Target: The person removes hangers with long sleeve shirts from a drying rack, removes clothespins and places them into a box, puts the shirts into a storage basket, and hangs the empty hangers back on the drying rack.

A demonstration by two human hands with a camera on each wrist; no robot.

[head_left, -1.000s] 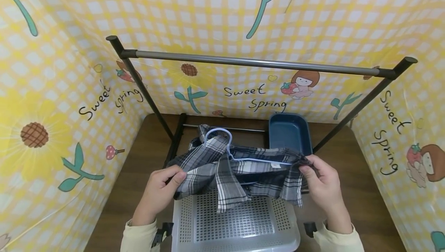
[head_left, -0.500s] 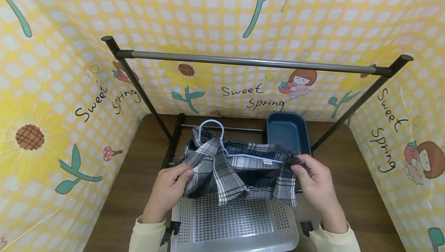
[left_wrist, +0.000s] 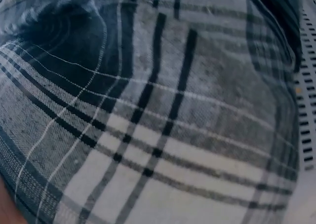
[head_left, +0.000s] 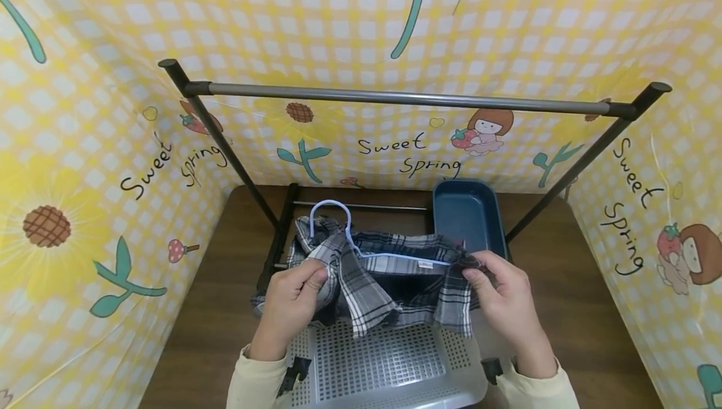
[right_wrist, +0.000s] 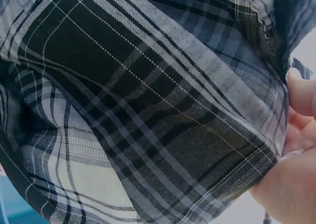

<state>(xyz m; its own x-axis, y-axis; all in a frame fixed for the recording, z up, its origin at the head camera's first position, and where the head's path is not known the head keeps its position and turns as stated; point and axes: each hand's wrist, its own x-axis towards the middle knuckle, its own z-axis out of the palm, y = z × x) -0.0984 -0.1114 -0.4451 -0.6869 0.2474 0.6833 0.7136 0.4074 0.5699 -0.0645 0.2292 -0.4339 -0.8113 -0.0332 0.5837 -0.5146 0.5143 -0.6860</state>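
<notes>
A grey, black and white plaid shirt (head_left: pixel 366 290) is stretched between both hands above a plastic basket. A light-blue hanger (head_left: pixel 346 215) lies in its collar area, hook standing up at the left and one arm running right along the neckline. My left hand (head_left: pixel 293 299) pinches the shirt's left part between thumb and fingers. At the other end, my right hand (head_left: pixel 504 290) pinches the cloth near the hanger arm's tip. Plaid cloth (left_wrist: pixel 197 110) fills most of the left wrist view. In the right wrist view, thumb and fingers (right_wrist: pixel 291 174) grip the shirt's edge.
The grey perforated basket (head_left: pixel 383 371) sits bottom-side up or lidded, I cannot tell which, at the table's front. Behind stands a rack with a horizontal metal rail (head_left: pixel 395 96) and dark posts. A dark-blue bin (head_left: pixel 468 208) rests at the back right of the wooden table (head_left: pixel 209 284).
The left hand has shifted right along the shirt, closer to the hanger hook. Shirt and hanger have moved left, and the right hand has moved slightly left, still pinching the cloth.
</notes>
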